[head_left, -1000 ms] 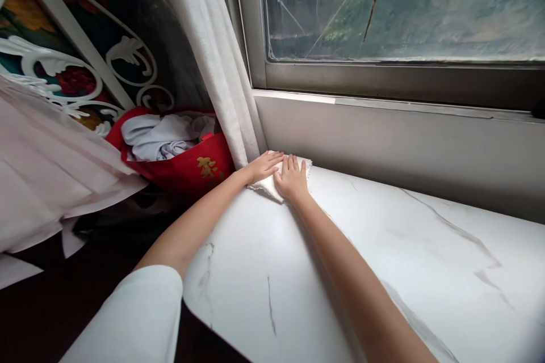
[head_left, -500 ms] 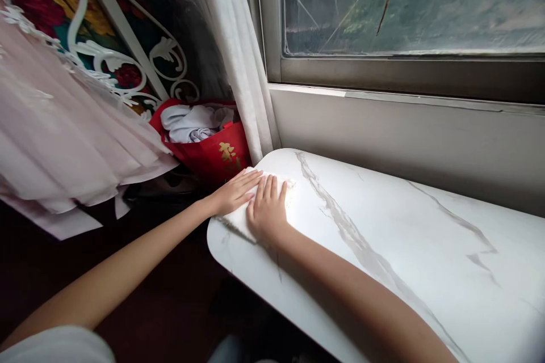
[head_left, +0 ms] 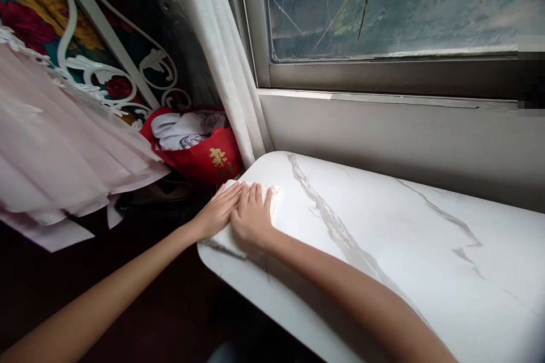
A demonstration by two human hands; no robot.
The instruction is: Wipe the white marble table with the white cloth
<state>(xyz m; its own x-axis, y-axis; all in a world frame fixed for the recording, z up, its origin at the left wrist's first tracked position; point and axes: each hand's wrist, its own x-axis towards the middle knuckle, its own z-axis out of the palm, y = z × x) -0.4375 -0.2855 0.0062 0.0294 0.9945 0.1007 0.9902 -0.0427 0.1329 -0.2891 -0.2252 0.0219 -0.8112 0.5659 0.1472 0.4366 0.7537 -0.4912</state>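
A white cloth (head_left: 227,242) lies flat on the white marble-patterned table (head_left: 383,221), near its rounded left end. My left hand (head_left: 218,211) rests palm down on the cloth, fingers stretched out and close to the table's edge. Beside it, my right hand (head_left: 252,214) also presses flat on the cloth with its fingers extended. The two hands touch or slightly overlap where they meet. Both palms hide the middle of the cloth; its far right edge and near corner show.
Behind the table's left end stands a red bag (head_left: 193,159) stuffed with pale clothes. A white curtain (head_left: 213,51) hangs beside the window (head_left: 383,5). Pink tulle fabric (head_left: 72,142) drapes at the left, before a white metal scroll frame (head_left: 104,22).
Both hands and the cloth have slid slightly toward me along the table's left end. The hands have come closer together. The whole view has shifted a little.
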